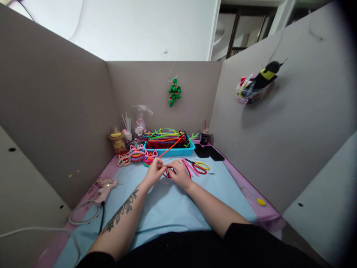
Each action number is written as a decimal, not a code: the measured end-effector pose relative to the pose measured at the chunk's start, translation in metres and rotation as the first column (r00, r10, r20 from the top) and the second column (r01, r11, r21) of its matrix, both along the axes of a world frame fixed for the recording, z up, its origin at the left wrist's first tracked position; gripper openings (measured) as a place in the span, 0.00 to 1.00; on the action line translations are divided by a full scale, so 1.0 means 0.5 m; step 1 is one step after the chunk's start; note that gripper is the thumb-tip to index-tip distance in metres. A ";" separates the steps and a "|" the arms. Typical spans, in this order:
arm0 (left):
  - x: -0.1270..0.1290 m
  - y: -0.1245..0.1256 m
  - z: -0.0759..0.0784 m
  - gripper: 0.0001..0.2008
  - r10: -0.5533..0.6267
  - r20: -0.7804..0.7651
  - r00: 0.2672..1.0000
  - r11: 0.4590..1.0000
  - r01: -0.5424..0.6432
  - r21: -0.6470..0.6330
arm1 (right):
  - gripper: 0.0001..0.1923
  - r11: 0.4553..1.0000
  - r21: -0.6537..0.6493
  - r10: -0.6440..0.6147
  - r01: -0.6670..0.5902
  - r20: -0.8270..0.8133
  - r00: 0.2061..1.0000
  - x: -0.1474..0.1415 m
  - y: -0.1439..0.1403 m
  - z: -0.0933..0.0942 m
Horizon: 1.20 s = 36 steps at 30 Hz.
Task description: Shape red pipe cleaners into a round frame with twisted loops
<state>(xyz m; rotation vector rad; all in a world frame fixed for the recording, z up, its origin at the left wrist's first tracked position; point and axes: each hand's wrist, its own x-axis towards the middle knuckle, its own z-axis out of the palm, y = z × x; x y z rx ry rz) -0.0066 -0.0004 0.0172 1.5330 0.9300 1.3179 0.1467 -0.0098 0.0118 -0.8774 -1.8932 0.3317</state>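
My left hand [155,172] is closed in a pinch on an orange pipe cleaner [170,146], whose free end slants up to the right across the blue tray. Close beside it, my right hand [180,173] is curled with its fingertips meeting the left ones. Under its fingers shows a dark red bent pipe cleaner [168,173]; the exact grip is partly hidden. Pink pipe cleaners [192,166] and scissors [199,167] with red and yellow handles lie just right of this hand. Several colourful fuzzy animal-head crafts [137,153] stand beyond my left hand.
A blue tray [174,152] heaped with pipe cleaners stands at the back. Two black flat slabs [209,152] and a drink cup [205,137] are at its right. A pink glue gun [106,190] with cords lies left. A yellow lid [261,201] sits right; grey partitions [164,85] surround the table.
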 end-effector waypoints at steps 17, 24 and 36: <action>-0.009 0.017 -0.021 0.16 -0.094 0.028 0.995 0.994 0.096 -0.047 | 0.07 0.987 -0.122 0.080 -0.104 -0.184 0.980 -0.005 0.002 0.000; -0.005 0.009 -0.012 0.17 -0.094 0.056 0.994 0.992 0.098 -0.075 | 0.08 0.951 -0.243 0.133 -0.192 -0.239 0.962 -0.003 0.022 -0.015; -0.010 0.023 -0.027 0.19 -0.102 0.059 0.993 0.992 0.106 -0.068 | 0.07 0.999 0.040 0.014 -0.015 0.035 0.999 0.002 0.014 0.000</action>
